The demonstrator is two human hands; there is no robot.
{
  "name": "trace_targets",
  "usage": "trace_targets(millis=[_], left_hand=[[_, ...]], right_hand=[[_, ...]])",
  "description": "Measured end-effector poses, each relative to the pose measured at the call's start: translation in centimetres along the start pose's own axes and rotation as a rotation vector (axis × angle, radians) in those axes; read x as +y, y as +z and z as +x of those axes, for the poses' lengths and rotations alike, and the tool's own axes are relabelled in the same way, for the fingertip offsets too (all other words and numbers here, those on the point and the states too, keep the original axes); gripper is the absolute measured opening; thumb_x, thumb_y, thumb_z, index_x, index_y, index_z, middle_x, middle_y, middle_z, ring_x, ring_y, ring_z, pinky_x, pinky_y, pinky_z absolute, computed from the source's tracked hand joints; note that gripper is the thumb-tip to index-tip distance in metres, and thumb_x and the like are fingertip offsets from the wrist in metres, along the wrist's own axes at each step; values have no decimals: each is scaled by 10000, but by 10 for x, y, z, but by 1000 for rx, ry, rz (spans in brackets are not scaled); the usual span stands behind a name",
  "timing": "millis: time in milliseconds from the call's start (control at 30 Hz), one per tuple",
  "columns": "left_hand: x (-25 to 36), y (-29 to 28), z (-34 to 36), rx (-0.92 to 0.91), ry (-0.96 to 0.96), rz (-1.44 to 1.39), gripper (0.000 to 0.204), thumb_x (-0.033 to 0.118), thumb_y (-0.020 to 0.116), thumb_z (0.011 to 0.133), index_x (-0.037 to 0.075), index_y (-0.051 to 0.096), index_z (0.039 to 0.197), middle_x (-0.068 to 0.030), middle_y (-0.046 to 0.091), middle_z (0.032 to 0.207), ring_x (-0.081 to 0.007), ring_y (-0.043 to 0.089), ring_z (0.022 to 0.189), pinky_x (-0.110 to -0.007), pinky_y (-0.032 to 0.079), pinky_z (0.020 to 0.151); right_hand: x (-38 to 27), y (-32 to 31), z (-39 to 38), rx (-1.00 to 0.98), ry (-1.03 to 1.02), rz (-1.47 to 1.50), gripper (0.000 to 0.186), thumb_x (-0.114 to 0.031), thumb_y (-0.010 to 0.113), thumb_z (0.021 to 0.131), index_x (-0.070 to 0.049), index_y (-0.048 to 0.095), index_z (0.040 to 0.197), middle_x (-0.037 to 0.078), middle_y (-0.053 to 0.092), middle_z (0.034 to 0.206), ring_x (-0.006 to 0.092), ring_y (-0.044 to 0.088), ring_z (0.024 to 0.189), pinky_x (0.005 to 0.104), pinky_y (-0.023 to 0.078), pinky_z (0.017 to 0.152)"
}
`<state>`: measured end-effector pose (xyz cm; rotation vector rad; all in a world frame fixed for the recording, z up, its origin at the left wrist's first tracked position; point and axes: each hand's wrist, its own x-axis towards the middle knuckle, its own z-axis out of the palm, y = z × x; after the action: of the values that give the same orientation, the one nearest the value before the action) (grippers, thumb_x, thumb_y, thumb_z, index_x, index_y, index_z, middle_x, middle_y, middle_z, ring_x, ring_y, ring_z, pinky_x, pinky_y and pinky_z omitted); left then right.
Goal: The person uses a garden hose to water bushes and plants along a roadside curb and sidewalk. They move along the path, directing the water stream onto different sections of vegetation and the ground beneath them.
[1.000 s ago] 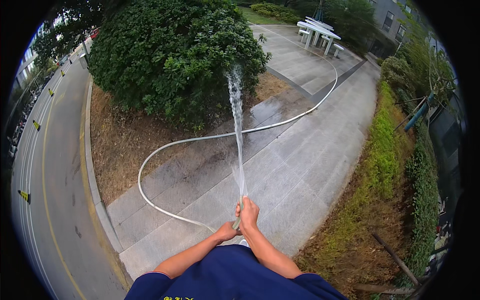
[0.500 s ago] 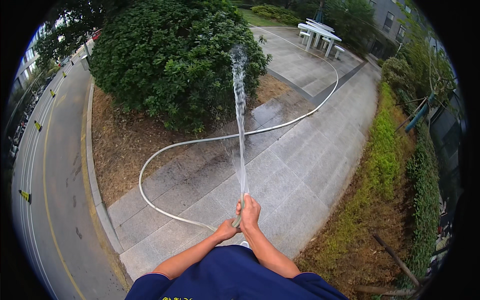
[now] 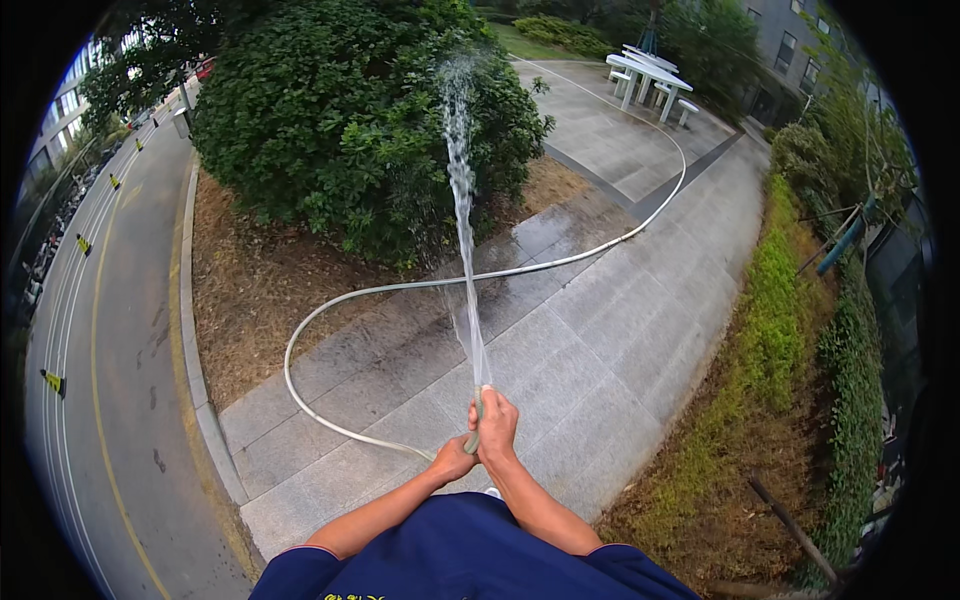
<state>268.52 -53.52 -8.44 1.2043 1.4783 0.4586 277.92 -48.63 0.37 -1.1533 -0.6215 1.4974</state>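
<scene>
Both hands grip the end of a pale garden hose (image 3: 350, 294) in front of my body. My right hand (image 3: 497, 425) is closed round the hose near its mouth, with the thumb up by the opening. Just below and to the left, my left hand (image 3: 454, 459) is wrapped round the hose where it bends. A jet of water (image 3: 462, 200) shoots up and away from the mouth toward a large green bush (image 3: 350, 120). From my left hand the hose loops left over the paving, then runs to the far right.
Grey stone paving (image 3: 590, 350) lies ahead, with wet patches by the bush. White tables with stools (image 3: 645, 70) stand far right. A kerb (image 3: 190, 300) edges the road (image 3: 130, 400) on the left. Low plants (image 3: 770, 310) and a wooden stick (image 3: 793, 525) are on the right.
The water jet has swung slightly left across the bush. My hands keep the same hold on the hose, and the view has shifted a little.
</scene>
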Motion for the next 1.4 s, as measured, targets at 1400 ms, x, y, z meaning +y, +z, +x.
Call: trace_targets(millis=[1400], left_hand=[[-40,15,2,-274,-174,-107,365,324,745,767,32,699,982,-104,675,923,-204,617,880,-330,467,822]], right_hand=[[56,-31,37,159,339,-15,269,-234,484,948,-27,548,790,48,513,595,134,460,464,278,394,418]])
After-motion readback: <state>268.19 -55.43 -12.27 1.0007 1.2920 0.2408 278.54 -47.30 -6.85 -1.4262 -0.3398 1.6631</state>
